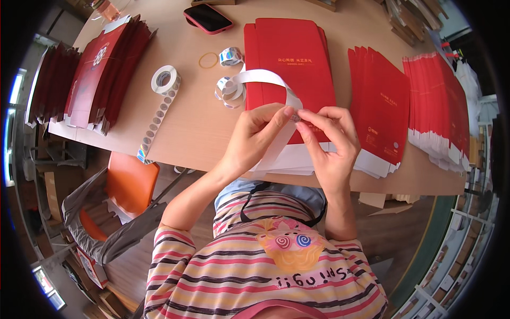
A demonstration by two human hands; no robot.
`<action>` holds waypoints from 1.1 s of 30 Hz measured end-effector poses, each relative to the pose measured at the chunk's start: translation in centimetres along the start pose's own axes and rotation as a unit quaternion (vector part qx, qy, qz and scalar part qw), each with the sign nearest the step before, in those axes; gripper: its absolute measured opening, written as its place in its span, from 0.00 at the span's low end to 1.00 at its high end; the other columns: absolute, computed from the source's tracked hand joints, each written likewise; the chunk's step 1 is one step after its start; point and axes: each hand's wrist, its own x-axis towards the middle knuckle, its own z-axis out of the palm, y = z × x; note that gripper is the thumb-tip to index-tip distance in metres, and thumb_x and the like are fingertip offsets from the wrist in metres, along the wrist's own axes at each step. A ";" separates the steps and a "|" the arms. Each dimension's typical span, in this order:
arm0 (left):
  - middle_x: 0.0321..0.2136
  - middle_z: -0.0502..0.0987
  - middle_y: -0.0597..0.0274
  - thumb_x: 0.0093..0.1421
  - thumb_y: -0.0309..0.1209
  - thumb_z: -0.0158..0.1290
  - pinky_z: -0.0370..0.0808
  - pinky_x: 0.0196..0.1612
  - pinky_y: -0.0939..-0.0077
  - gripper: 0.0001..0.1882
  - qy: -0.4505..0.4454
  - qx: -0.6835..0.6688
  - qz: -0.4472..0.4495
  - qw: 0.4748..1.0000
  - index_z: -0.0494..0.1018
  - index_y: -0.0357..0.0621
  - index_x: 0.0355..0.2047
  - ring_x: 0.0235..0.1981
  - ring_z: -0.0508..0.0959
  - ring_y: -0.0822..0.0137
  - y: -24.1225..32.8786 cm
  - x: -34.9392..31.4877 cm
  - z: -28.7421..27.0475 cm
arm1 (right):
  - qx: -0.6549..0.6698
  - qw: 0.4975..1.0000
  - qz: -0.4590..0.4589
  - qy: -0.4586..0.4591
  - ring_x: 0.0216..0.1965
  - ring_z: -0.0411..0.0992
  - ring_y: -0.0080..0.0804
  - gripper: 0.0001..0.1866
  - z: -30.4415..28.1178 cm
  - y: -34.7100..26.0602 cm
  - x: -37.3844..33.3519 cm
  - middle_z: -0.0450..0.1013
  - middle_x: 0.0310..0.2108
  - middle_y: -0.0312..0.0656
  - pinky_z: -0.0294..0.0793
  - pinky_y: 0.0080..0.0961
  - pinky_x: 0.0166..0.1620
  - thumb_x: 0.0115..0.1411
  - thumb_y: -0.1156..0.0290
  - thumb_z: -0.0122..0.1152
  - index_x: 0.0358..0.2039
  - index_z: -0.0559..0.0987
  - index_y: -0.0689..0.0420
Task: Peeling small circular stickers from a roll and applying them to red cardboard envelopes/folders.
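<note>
My left hand [251, 137] pinches a white strip of sticker backing [265, 77] between thumb and fingers. The strip curls up from a loose coil on the table, and a pale length hangs below the fingers. My right hand [336, 142] meets the left one, its thumb and forefinger closed at a small greyish round sticker [295, 118] by the strip. Whether that sticker is still on the backing is hard to tell. Beneath both hands lies a stack of red paper folders [287, 48] with gold print and a white lower flap.
Red folder stacks lie at right [380, 101], far right [438, 101] and left [98, 74]. A sticker roll [164, 80] trails a strip of grey dots. Smaller rolls [230, 56], a yellow rubber band [208, 60] and a phone [209, 19] sit farther back. An orange chair [132, 181] stands left.
</note>
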 end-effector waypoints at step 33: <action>0.24 0.74 0.58 0.68 0.33 0.50 0.67 0.24 0.75 0.15 0.036 0.158 0.022 0.987 0.81 0.33 0.33 0.23 0.70 0.73 -3.7 -0.1 -0.9 | 0.030 0.884 0.204 -0.420 0.33 0.72 0.19 0.09 -7.7 10.1 7.6 0.76 0.29 0.35 0.71 0.20 0.37 0.62 0.68 0.62 0.36 0.80 0.62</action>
